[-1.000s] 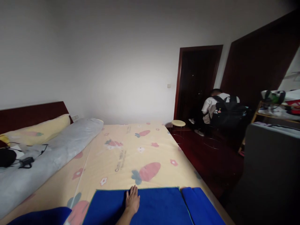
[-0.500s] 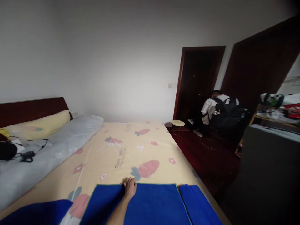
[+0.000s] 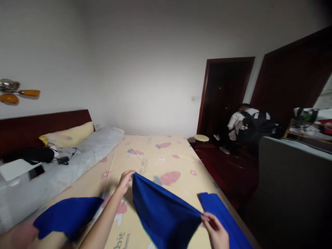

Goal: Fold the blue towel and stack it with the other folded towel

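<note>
My left hand (image 3: 126, 179) pinches the far corner of a blue cloth (image 3: 160, 214) and holds it above the bed. My right hand (image 3: 215, 231) grips the cloth's near right corner, at the bottom of the view. The cloth hangs slack between the two hands, lifted off the yellow sheet (image 3: 160, 162) with its carrot print. A second blue cloth (image 3: 67, 216) lies on the bed to the left. A third, folded blue cloth (image 3: 223, 218) lies by the bed's right edge, next to my right hand.
A grey bolster (image 3: 64, 166) and a yellow pillow (image 3: 70, 135) lie against the dark headboard (image 3: 38, 128), with a phone (image 3: 36, 172), a black pouch and cables. A person (image 3: 241, 121) sits by the dark door (image 3: 223, 93). A small round stool (image 3: 201, 138) and a grey cabinet (image 3: 293, 186) stand right of the bed.
The cloth lay flat under my left hand; now both hands have lifted it by its corners. My right hand has come into view. The view has turned left.
</note>
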`<state>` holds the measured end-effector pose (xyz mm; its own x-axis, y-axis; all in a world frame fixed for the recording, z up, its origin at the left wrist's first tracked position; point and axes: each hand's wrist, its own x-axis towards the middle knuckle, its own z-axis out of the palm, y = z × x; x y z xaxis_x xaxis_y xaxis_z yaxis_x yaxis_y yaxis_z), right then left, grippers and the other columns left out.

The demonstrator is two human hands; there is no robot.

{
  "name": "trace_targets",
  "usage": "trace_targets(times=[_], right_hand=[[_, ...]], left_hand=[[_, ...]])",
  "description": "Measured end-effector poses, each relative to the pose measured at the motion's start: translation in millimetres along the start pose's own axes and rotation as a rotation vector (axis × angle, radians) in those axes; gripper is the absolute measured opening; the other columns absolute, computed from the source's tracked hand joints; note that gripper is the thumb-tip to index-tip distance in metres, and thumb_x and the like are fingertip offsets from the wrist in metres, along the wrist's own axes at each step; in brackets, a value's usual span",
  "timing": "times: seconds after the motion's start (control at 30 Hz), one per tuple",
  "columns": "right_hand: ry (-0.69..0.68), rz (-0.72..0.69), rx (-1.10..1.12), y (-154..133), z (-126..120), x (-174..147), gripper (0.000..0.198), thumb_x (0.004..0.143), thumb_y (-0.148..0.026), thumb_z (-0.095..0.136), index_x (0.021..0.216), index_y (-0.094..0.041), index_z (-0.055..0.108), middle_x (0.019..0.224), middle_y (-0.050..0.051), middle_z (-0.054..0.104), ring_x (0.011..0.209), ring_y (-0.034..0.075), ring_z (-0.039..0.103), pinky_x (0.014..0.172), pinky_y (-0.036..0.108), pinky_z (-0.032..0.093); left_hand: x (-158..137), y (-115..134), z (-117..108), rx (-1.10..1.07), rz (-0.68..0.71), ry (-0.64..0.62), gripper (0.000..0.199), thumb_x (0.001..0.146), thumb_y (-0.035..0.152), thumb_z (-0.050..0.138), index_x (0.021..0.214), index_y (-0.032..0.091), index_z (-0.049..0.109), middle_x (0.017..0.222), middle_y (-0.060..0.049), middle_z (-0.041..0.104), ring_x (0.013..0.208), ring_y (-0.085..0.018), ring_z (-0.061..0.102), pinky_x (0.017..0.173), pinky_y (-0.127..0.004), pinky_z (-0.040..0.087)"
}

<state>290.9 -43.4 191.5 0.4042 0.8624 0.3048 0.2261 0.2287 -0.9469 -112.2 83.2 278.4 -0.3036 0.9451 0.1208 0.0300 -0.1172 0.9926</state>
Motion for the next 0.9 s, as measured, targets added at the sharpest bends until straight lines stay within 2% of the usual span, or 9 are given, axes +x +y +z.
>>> trace_targets(times=[0.07,0.13,0.3,0.4,0.5,0.67,0.8,0.9], right_hand=[[0.04,0.066,0.089,-19,-1,29,0.053,0.059,-0.067,0.069,0.082,-0.019,0.069,0.079,0.007,0.074,0.076,0.024,0.068,0.066,0.032,0.056],[0.014,0.063,0.127,-38,-2,52,0.055,0.055,-0.066,0.071,0.082,-0.019,0.07,0.084,0.008,0.074,0.08,0.025,0.068,0.071,0.034,0.056],[-0.148,0.02,0.129,-71,0,90,0.053,0.06,-0.063,0.07,0.088,-0.019,0.073,0.095,0.011,0.075,0.091,0.027,0.068,0.082,0.039,0.055],[-0.231,0.0,0.133,-83,1,106,0.057,0.055,-0.062,0.073,0.092,-0.018,0.074,0.102,0.011,0.075,0.095,0.028,0.068,0.085,0.038,0.055],[-0.274,-0.031,0.102,-94,2,115,0.059,0.052,-0.059,0.077,0.094,-0.018,0.073,0.1,0.011,0.075,0.093,0.028,0.069,0.085,0.04,0.055],[-0.279,-0.093,0.003,-107,-1,120,0.053,0.052,-0.061,0.076,0.084,-0.018,0.072,0.087,0.011,0.075,0.085,0.028,0.069,0.082,0.041,0.054],[-0.295,-0.152,-0.065,-111,-3,121,0.052,0.057,-0.066,0.071,0.077,-0.018,0.069,0.079,0.009,0.072,0.075,0.024,0.066,0.074,0.038,0.052],[-0.302,-0.195,-0.113,-112,-4,122,0.055,0.06,-0.071,0.066,0.076,-0.018,0.067,0.077,0.009,0.069,0.07,0.021,0.062,0.069,0.035,0.05]], left_hand=[[-18,19,-19,-0.068,-0.003,-0.019,0.033,0.055,0.046,0.077,0.066,0.017,0.065,0.061,0.0,0.065,0.056,-0.012,0.056,0.056,-0.024,0.041],[-36,33,-32,-0.117,-0.006,-0.032,0.035,0.053,0.044,0.081,0.069,0.016,0.067,0.067,-0.003,0.069,0.06,-0.013,0.061,0.061,-0.026,0.045],[-71,51,-51,-0.201,-0.018,-0.009,0.041,0.051,0.044,0.086,0.075,0.015,0.07,0.072,-0.005,0.072,0.064,-0.015,0.064,0.065,-0.027,0.049],[-83,57,-57,-0.236,-0.018,0.01,0.043,0.049,0.043,0.088,0.076,0.015,0.069,0.072,-0.003,0.071,0.064,-0.013,0.064,0.066,-0.026,0.049],[-92,65,-61,-0.243,-0.002,0.031,0.043,0.048,0.043,0.089,0.074,0.015,0.068,0.071,-0.001,0.069,0.062,-0.012,0.062,0.064,-0.025,0.048],[-102,79,-62,-0.203,0.071,0.103,0.046,0.047,0.044,0.089,0.074,0.015,0.065,0.069,0.0,0.068,0.062,-0.011,0.061,0.063,-0.024,0.047],[-100,85,-63,-0.165,0.138,0.143,0.056,0.05,0.045,0.087,0.093,0.017,0.064,0.067,0.003,0.069,0.062,-0.012,0.063,0.065,-0.025,0.048],[-96,88,-66,-0.072,0.181,0.108,0.06,0.053,0.048,0.085,0.1,0.017,0.066,0.071,-0.001,0.072,0.068,-0.016,0.066,0.069,-0.028,0.05]])
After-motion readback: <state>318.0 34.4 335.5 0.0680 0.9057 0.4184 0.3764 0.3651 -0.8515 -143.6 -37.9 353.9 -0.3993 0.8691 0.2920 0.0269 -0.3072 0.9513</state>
